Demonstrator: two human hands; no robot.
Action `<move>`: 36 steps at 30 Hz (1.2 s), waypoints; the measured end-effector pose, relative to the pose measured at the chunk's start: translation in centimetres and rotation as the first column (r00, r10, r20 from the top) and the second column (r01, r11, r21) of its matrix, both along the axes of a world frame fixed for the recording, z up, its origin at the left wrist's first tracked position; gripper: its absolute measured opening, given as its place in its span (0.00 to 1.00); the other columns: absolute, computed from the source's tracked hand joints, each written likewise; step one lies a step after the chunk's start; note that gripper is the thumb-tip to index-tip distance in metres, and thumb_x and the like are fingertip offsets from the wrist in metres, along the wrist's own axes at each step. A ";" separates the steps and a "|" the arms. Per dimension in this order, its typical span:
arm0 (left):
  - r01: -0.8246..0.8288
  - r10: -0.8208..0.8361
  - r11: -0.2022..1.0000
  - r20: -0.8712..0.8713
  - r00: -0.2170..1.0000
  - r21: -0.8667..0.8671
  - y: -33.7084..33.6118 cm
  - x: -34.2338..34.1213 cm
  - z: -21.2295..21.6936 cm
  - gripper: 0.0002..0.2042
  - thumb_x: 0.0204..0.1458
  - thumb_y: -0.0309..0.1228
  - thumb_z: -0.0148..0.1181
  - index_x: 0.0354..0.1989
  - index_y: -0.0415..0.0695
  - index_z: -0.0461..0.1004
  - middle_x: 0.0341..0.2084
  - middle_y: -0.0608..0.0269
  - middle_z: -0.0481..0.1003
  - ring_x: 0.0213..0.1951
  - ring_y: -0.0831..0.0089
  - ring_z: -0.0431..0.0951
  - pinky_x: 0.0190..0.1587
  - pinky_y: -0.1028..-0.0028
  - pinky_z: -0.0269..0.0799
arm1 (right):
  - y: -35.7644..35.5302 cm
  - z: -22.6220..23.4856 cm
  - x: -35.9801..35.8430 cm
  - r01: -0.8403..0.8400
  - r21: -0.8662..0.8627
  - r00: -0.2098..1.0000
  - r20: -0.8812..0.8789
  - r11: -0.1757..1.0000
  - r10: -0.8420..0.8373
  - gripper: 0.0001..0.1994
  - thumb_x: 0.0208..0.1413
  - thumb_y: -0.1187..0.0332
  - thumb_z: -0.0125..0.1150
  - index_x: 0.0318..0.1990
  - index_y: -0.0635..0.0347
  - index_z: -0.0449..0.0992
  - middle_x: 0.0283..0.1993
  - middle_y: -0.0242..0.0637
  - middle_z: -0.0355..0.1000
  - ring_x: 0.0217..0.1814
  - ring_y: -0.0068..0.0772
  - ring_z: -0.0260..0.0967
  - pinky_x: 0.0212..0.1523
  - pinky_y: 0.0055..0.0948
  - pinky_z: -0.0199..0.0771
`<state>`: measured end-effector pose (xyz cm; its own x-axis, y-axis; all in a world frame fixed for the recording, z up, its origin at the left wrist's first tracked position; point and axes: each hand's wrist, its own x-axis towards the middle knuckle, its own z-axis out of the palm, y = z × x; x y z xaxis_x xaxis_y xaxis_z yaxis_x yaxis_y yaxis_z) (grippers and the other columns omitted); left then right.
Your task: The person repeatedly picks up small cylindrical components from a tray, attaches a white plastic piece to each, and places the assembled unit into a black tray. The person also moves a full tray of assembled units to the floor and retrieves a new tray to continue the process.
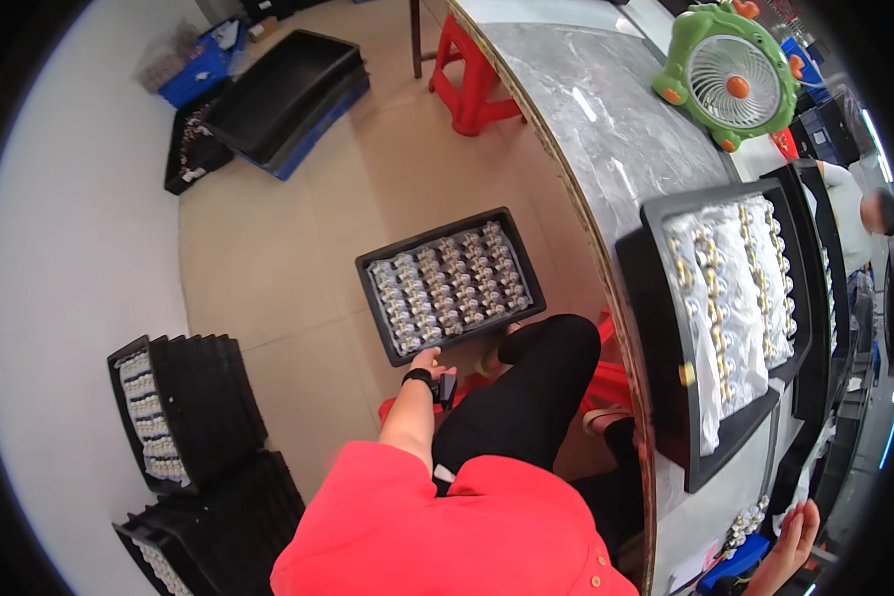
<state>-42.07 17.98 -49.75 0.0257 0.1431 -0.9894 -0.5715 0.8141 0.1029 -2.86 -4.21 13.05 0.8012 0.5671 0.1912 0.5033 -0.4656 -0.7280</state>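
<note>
A black tray (372, 298) sits low in front of me, holding rows of small shiny metal fittings (452, 278) on pale lining. At its near rim is my left hand (430, 366), with the thumb side against the rim and the fingers closed there. Part of its grip is hidden. A dark wristband and a small dark box sit on that wrist. Far to the right, over the worktable, my right hand (793, 536) is raised with its fingers stretched out and nothing visible in them. Near it lie a loose cluster of metal parts (747, 526) and a blue object (733, 566).
On the grey worktable (606, 119) stand a filled black tray (673, 368) and a green fan (733, 84). Black tray stacks (209, 397) line the left wall; more trays (283, 94) lie farther back. A red stool (467, 84) stands beyond. Another person (854, 214) is at far right.
</note>
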 end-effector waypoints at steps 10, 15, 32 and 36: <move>-0.355 0.361 0.931 0.073 0.930 -0.086 0.9 6.2 -9.1 0.18 0.54 0.34 0.50 0.52 0.42 0.60 0.49 0.47 0.61 0.48 0.51 0.62 0.47 0.47 0.62 | 6.4 0.2 -1.6 0.170 -0.035 0.985 0.027 0.985 -0.169 0.11 0.58 0.76 0.52 0.47 0.73 0.70 0.41 0.44 0.72 0.39 0.30 0.70 0.43 0.24 0.72; -0.459 0.459 0.888 -0.005 0.888 0.009 0.1 6.5 -12.6 0.12 0.54 0.35 0.50 0.43 0.44 0.64 0.38 0.54 0.67 0.40 0.59 0.66 0.40 0.59 0.64 | 8.0 -0.5 0.1 0.223 -0.120 0.974 0.064 0.967 -0.217 0.12 0.58 0.74 0.54 0.46 0.73 0.71 0.39 0.44 0.73 0.36 0.29 0.70 0.36 0.22 0.70; -0.621 0.624 0.781 0.059 0.779 -0.058 1.6 5.9 -5.7 0.07 0.48 0.28 0.58 0.34 0.44 0.68 0.26 0.62 0.71 0.22 0.73 0.71 0.14 0.82 0.66 | 8.4 -1.4 1.2 0.082 -0.131 0.996 0.041 0.988 -0.077 0.08 0.58 0.77 0.52 0.43 0.72 0.72 0.40 0.40 0.70 0.42 0.27 0.67 0.41 0.22 0.71; -0.643 0.643 0.766 0.029 0.765 0.002 2.5 7.0 -3.8 0.08 0.48 0.28 0.59 0.35 0.45 0.68 0.26 0.64 0.70 0.21 0.74 0.69 0.13 0.83 0.64 | 6.9 -0.6 0.5 0.046 -0.147 0.997 0.060 0.988 -0.037 0.06 0.58 0.77 0.52 0.41 0.70 0.72 0.38 0.38 0.70 0.38 0.26 0.66 0.38 0.22 0.69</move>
